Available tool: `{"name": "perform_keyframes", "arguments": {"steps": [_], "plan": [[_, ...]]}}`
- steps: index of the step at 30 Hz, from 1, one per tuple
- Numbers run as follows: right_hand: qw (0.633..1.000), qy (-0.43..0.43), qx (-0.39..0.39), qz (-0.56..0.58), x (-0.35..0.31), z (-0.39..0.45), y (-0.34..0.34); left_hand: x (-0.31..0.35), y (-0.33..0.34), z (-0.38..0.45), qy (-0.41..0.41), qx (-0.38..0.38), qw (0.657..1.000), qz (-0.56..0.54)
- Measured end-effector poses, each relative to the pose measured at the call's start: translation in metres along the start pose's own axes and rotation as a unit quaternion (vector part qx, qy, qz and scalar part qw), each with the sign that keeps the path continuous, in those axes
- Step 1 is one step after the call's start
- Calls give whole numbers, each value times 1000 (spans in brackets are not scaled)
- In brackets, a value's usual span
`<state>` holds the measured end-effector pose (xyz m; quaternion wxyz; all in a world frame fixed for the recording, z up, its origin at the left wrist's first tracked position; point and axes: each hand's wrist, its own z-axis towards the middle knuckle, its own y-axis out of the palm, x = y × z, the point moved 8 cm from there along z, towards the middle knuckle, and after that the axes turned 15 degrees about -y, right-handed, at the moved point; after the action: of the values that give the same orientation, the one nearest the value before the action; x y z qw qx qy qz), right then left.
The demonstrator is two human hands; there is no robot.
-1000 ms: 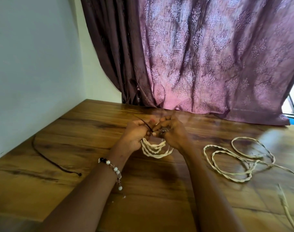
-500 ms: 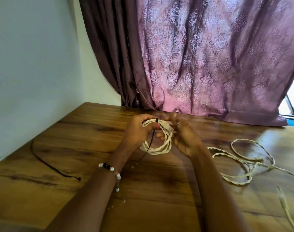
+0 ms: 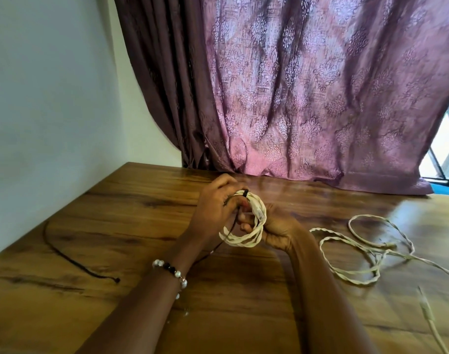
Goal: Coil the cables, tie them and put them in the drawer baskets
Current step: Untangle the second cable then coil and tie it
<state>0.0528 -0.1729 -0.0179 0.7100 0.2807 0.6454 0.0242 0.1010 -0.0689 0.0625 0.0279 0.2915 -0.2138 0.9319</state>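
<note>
- Head view: a person's left hand (image 3: 215,205) and right hand (image 3: 274,229) hold a small coil of pale twisted cable (image 3: 246,236) just above the wooden counter (image 3: 141,213), in front of a purple curtain (image 3: 307,93).
- The left grip is curled around the top of the coil, where a dark tie (image 3: 245,193) crosses the strands; the right grip cups the coil's far side, fingers (image 3: 243,227) showing through the loop.
- A thin dark cord (image 3: 226,237) trails from the tie down past the left wrist; whether the tie is knotted cannot be told.
- Risk, as judged from this frame: if the left grip loosens before the tie is tight, the springy twisted loops could fan out and the coil would need rewinding.
- The loose dark tail could snag on the beaded bracelet (image 3: 171,269) at the left wrist and pull the wrap off the strands.
- A second, uncoiled pale cable (image 3: 358,251) sprawls on the counter to the right, near the right forearm; a sweep of that arm could drag it into a tangle or over the edge.
- Another dark cord (image 3: 72,256) lies on the counter to the left, well apart from the hands.
- No drawer baskets are in view, so stowing looks some way off.
</note>
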Motion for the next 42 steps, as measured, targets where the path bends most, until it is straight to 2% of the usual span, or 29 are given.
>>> {"name": "perform_keyframes", "arguments": {"steps": [4,6,10,14,16,19,22,26,28,29,32,33,34,35,36,37,38,42], "plan": [[993,-98,6,-64,-15,6,1,-3,1,1,-36,-23,998,-41],[965,-179,18,-192,-32,9,-6,-5,7,1,-66,-53,994,-69],[855,-335,21,-395,-64,8,-13,-16,22,-1,-151,-123,973,-123],[692,-440,23,-572,-80,4,0,-30,28,-9,-317,-185,901,-232],[624,-495,19,-604,-86,-3,10,-35,31,-12,-350,-205,882,-240],[592,-552,13,-587,-93,-14,20,-36,31,-12,-361,-213,876,-241],[531,-596,9,-602,-94,-24,29,-39,32,-13,-366,-216,879,-217],[497,-613,3,-615,-92,-28,39,-49,27,-13,-389,-182,881,-197],[504,-627,27,-593,-97,-32,38,-51,24,-12,-393,-161,886,-187],[524,-633,51,-568,-103,-35,35,-52,23,-12,-394,-150,889,-182],[618,-610,170,-466,-113,-38,12,-55,20,-12,-398,-112,890,-191],[674,-582,188,-414,-112,-32,2,-56,19,-12,-402,-100,889,-195],[753,-534,171,-345,-106,-23,-4,-57,19,-11,-401,-91,891,-193],[827,-470,128,-281,-95,-13,-4,-57,18,-11,-398,-84,894,-188],[874,-409,81,-249,-84,-5,0,-55,17,-11,-392,-81,898,-184],[890,-372,40,-260,-76,-1,7,-54,17,-10,-385,-80,902,-181],[881,-368,12,-297,-72,1,13,-53,16,-10,-380,-78,905,-176],[794,-454,5,-405,-77,-6,27,-55,18,-11,-391,-80,897,-190]]}}
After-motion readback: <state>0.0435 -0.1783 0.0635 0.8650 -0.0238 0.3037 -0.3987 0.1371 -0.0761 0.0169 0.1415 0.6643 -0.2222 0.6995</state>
